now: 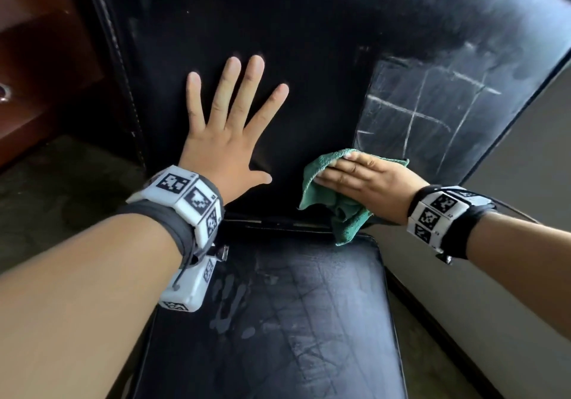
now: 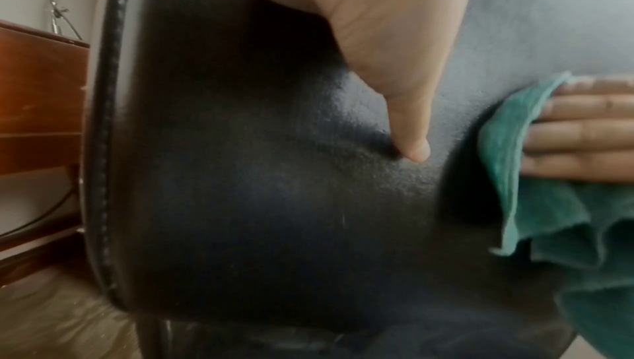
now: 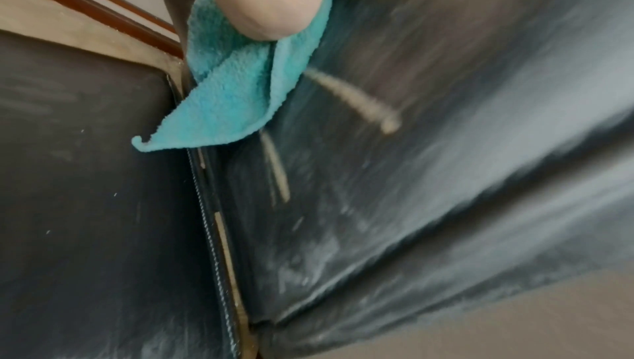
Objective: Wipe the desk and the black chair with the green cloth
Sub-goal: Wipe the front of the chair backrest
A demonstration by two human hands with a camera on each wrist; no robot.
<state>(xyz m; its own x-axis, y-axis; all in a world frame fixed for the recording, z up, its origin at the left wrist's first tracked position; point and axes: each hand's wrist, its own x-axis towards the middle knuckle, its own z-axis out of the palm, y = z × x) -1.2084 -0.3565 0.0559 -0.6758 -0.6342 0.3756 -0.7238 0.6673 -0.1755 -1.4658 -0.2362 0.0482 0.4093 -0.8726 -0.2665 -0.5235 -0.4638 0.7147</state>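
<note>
Beneath right hand [image 1: 370, 185] fingers [image 1: 340, 172], green cloth [image 1: 312, 190]; flat against black chair [image 1: 293, 27]

1 L hand [image 1: 222, 151] + 1 R hand [image 1: 370, 185], 1 green cloth [image 1: 346, 222], 1 blk chair [image 1: 309, 58], 2 wristbands [image 1: 185, 200] [image 1: 438, 210], 1 desk [image 1: 37, 58]

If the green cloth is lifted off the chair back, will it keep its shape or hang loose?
Probably floppy: the green cloth sags in loose folds below the right hand. It looks like thin terry, so likely light. Its nap may drag on the chair back.
</note>
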